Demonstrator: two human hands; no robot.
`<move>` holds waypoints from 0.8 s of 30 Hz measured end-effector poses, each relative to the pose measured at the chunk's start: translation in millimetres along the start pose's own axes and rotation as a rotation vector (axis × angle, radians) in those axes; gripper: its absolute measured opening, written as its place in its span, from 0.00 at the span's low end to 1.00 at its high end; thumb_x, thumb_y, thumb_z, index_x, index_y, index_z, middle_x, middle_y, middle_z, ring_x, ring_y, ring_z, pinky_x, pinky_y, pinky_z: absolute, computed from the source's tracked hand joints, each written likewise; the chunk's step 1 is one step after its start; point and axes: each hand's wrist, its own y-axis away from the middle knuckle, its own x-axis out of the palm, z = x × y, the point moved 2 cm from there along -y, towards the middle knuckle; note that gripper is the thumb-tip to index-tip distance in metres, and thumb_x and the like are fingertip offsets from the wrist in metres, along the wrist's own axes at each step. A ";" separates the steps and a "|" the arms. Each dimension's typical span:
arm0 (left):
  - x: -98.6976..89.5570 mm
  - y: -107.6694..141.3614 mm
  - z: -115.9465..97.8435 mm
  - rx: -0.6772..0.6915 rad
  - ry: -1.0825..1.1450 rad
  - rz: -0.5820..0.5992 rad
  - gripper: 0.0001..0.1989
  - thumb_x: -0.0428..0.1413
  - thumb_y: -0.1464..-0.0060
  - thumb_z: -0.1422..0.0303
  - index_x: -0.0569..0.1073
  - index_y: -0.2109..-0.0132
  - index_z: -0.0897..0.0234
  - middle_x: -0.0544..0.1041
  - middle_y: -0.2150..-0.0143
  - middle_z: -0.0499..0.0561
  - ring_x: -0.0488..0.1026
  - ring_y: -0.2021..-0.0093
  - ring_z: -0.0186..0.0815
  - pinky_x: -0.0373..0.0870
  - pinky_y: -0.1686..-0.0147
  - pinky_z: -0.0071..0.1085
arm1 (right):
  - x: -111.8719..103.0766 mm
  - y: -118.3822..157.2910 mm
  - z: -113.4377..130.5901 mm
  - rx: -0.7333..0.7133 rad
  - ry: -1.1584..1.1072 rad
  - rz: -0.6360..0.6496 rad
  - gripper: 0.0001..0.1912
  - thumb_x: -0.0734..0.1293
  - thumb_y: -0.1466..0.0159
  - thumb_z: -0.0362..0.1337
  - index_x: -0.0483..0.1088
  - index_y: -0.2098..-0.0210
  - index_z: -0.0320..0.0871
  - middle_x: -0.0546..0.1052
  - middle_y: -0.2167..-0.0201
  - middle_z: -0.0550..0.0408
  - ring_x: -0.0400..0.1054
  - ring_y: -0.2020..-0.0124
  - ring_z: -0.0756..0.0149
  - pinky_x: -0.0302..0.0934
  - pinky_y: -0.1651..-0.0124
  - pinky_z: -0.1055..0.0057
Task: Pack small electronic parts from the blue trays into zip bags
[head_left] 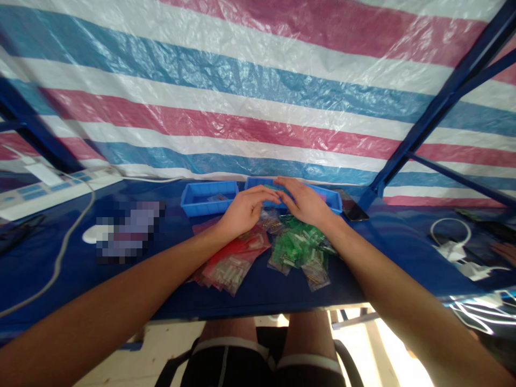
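Observation:
Both hands meet over the front edge of the right blue tray (pixel 334 201). My left hand (pixel 245 208) has its fingers bent toward my right hand (pixel 300 200), and their fingertips nearly touch. Something small and greenish shows between the fingers, too small to name. Below my left hand lie red plastic bags (pixel 258 239) with small parts. Green bags (pixel 296 242) lie below my right hand, with clear bags (pixel 316 269) of metal pieces beside them. The left blue tray (pixel 209 207) holds a small clear bag.
A dark phone (pixel 352 207) lies right of the trays. On the left are a pixelated object (pixel 131 234), a white round item (pixel 97 233) and a white cable (pixel 64 250). White chargers (pixel 453 250) and part of another person's hand (pixel 503 251) are at the right.

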 end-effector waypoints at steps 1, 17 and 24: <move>-2.8 -0.7 -2.2 0.003 -0.006 -0.049 0.26 0.45 0.39 0.84 0.84 0.48 0.62 0.84 0.45 0.56 0.81 0.42 0.40 0.75 0.37 0.42 | -3.1 0.9 3.1 -0.001 -0.018 -0.045 0.23 0.58 0.20 0.44 0.69 0.32 0.43 0.77 0.35 0.39 0.71 0.32 0.46 0.65 0.29 0.46; -7.0 -1.3 -29.7 0.124 0.024 -0.185 0.18 0.46 0.26 0.76 0.81 0.46 0.60 0.81 0.40 0.58 0.77 0.34 0.44 0.76 0.36 0.47 | 23.5 5.3 47.6 0.238 -0.751 -0.061 0.29 0.74 0.33 0.41 0.67 0.35 0.50 0.84 0.54 0.52 0.82 0.52 0.54 0.76 0.47 0.57; -2.8 -1.3 -24.6 0.004 -0.016 -0.153 0.15 0.55 0.26 0.65 0.74 0.36 0.59 0.78 0.37 0.60 0.75 0.35 0.46 0.72 0.33 0.47 | 23.6 4.7 36.6 0.331 -0.982 -0.110 0.14 0.75 0.34 0.44 0.70 0.54 0.48 0.82 0.64 0.57 0.77 0.65 0.63 0.72 0.56 0.63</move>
